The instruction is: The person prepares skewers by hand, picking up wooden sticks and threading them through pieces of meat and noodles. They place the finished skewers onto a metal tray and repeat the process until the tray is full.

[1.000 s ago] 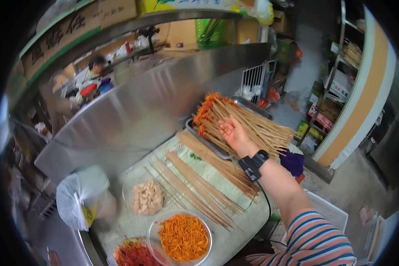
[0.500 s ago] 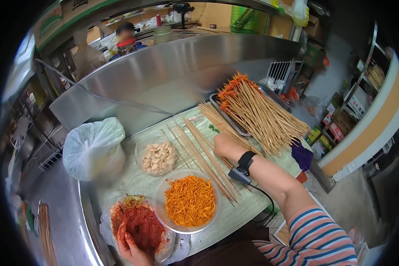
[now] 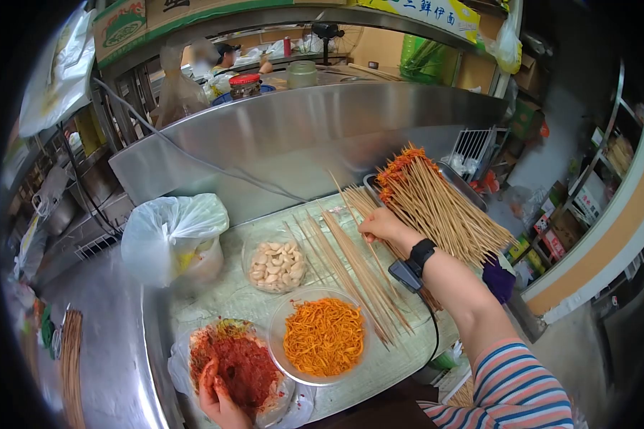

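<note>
My right hand (image 3: 383, 227) pinches one bamboo skewer (image 3: 347, 202), which tilts up above the other loose skewers (image 3: 347, 268) lying on the table. My left hand (image 3: 224, 404) is at the near side of a plastic-lined bowl of red chili paste (image 3: 247, 368); its fingers are smeared red and slightly apart, with nothing visible between them. Beside that bowl stands a clear bowl of orange shredded strips (image 3: 323, 336). Peeled garlic cloves (image 3: 276, 264) fill a clear tub behind it. Beyond my right hand, a metal tray (image 3: 459, 179) holds many skewers tipped with orange food (image 3: 436, 200).
A tied plastic bag (image 3: 175, 236) covers a tub at the left. A steel panel (image 3: 300, 136) rises behind the table, with a grey cable (image 3: 215, 166) across it. A purple cloth (image 3: 499, 279) hangs at the right edge. A person (image 3: 225, 57) is in the background.
My right hand has lifted a skewer from the bunch, and its tip now points up. My left hand stays at the paste bowl. The camera view has shifted.
</note>
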{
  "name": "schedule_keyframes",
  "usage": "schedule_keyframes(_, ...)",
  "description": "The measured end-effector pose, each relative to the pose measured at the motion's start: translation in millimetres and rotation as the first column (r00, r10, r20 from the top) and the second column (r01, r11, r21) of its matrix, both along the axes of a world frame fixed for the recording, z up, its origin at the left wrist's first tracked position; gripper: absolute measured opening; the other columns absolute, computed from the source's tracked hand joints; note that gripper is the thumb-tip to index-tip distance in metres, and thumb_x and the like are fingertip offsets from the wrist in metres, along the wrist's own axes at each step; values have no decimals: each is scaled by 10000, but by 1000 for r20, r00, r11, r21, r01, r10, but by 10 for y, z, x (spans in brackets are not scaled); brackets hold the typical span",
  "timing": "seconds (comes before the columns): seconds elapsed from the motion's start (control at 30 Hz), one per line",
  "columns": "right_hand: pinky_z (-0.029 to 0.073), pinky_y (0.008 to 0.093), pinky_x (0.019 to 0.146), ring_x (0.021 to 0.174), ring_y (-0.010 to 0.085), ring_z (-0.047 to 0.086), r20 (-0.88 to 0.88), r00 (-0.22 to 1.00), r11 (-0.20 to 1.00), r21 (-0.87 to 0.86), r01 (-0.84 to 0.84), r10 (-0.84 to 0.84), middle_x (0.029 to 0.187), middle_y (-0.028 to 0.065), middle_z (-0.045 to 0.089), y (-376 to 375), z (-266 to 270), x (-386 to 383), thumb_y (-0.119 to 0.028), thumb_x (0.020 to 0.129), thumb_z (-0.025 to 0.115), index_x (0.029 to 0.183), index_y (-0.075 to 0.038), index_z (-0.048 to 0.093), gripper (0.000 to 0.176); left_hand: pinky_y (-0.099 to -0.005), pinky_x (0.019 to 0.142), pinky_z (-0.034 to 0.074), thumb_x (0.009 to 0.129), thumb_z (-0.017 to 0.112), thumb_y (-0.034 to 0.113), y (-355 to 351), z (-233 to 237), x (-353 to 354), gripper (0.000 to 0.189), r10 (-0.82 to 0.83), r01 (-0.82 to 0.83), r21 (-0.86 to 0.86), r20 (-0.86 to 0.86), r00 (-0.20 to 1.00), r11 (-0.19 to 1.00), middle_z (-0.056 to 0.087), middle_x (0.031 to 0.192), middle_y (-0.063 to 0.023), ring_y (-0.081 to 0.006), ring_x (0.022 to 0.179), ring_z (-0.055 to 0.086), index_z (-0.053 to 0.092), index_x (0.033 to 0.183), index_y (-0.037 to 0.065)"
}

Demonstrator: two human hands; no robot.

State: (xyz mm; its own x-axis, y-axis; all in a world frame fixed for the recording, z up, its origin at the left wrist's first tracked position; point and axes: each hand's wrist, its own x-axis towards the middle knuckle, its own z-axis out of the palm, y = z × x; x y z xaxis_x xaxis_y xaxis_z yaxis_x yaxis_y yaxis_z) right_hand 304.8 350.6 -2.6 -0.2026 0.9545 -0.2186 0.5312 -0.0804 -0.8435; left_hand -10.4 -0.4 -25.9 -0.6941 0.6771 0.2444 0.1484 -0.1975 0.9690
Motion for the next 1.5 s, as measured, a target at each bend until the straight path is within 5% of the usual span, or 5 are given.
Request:
schedule_keyframes(0.4,479,196,554,598,77,579,-745,655,975,215,60,124,742,13,585,-863,911,6,-161,922,519,886,-59,527,108,-315,901,427,912,486,60,46,68,51,249,3,-3,-1,58,998,1000,598,1107,-128,-199,1049,540,556,1116,-64)
schedule_keyframes(0.77,427,208,506,517,94,524,-552,780,948,69,-309,295,641,17,515,-2218,738,-406,-136,928,482,869,-21,529,137,-290,831,480,938,491,104,-261,345,-311,267,-9,9,24,2,1000,1000,596,1130,-153,-184,983,599,539,1167,-25)
schedule_keyframes(0.97,458,223,455,485,127,522,-612,770,963,269,-14,182,637,71,513,-2282,890,-204,-225,966,392,827,11,502,295,-259,781,487,877,573,24,-405,393,-557,208,-23,21,-102,-11,1000,995,626,1060,-128,-164,895,617,598,1078,-25)
schedule_keyframes(1.17,450,230,489,512,125,528,-634,758,964,266,27,154,674,68,517,-2398,462,-471,-221,975,388,861,-16,514,266,-322,675,487,691,691,-19,-210,369,-544,147,-294,-106,-429,-758,582,897,631,829,-133,-272,763,615,634,826,-4)
schedule_keyframes(1.5,444,220,535,562,116,544,-598,774,954,298,-25,207,750,68,512,-2372,260,-536,-196,967,417,877,6,529,248,-364,642,495,716,664,59,381,369,-668,151,-417,-178,-487,-850,322,855,631,789,-132,-296,733,613,661,866,44)
